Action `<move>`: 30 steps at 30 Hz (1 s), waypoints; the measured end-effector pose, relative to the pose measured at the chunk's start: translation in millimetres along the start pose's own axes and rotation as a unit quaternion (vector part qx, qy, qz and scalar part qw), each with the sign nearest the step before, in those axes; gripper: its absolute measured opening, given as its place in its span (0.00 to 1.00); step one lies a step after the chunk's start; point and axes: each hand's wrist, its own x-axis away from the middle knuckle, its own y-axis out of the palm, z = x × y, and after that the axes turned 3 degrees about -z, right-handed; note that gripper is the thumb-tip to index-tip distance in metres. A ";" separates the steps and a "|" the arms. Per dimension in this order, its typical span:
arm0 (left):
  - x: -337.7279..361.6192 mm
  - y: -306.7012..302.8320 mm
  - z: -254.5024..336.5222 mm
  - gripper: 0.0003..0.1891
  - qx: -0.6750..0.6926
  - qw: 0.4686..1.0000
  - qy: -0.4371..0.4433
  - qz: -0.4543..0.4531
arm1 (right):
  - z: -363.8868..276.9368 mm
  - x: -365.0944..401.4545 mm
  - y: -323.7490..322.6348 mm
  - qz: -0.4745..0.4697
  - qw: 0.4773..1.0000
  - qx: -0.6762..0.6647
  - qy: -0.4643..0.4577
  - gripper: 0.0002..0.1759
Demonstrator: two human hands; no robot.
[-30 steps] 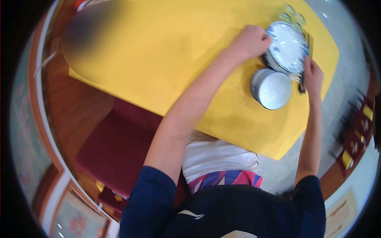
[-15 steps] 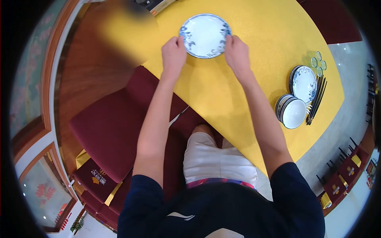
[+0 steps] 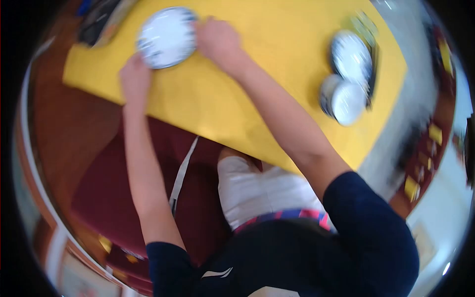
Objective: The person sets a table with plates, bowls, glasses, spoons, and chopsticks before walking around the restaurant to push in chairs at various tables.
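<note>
A white plate (image 3: pixel 168 37) with blue floral patterning round its rim is over the far left part of the yellow table (image 3: pixel 217 99). My left hand (image 3: pixel 135 75) is closed on its near left edge. On the right edge, my right hand (image 3: pixel 218 41) has its fingers curled against the rim. Motion smears both hands a little, and whether the plate's underside touches the table cannot be made out.
To the right on the table are stacked plates (image 3: pixel 350 55), stacked bowls (image 3: pixel 348 103), dark chopsticks (image 3: pixel 373 74) and several small glasses (image 3: pixel 364 25). A dark object (image 3: pixel 100 22) lies at the far left corner. Maroon chair seats (image 3: pixel 114 193) adjoin the near edge.
Both hands and the plate have shifted left across the table toward its left corner. The camera view has turned too, so the stacked tableware appears higher and more to the left.
</note>
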 end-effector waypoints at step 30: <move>17.5 181.0 361.1 0.23 0.043 0.910 0.261 -0.320 | 306.6 134.7 -249.6 0.151 0.960 0.107 0.208 0.16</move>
